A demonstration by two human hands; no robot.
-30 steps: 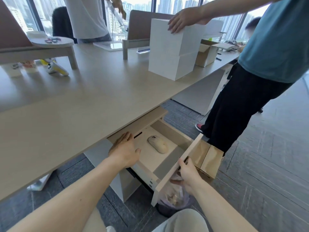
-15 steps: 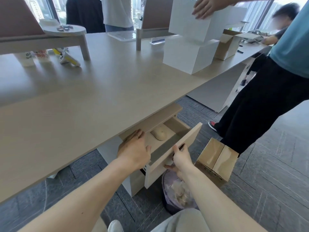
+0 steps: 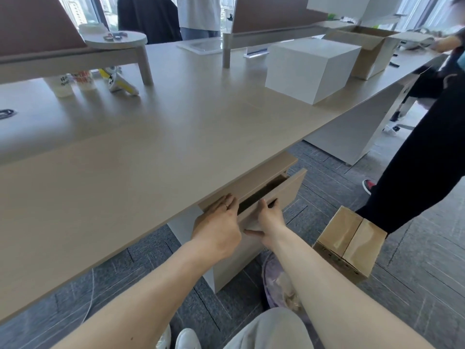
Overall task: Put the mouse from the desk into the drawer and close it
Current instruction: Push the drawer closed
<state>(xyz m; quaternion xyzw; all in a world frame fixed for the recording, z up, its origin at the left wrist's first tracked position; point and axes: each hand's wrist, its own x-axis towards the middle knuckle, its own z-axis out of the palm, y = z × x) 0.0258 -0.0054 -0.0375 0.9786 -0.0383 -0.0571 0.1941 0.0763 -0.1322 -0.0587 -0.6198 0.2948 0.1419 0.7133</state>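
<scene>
Wide pale wood worktop across most of the view, dark grey carpet floor beyond its near edge. On the worktop's far right, a white box, with an open cardboard box just behind it. On the floor at right, a taped cardboard carton, beside the dark trouser legs of a standing person. Under the worktop's edge, the drawer almost shut, only a narrow dark slit open above its front panel. Left hand laid flat at the drawer's left end just below the worktop edge, fingers stretched out, gripping nothing. Right hand pressed against the drawer front, fingers curled over its top edge, thumb spread along the panel. Mouse hidden from view: nowhere on the worktop, whether inside the drawer cannot be told through the slit.
</scene>
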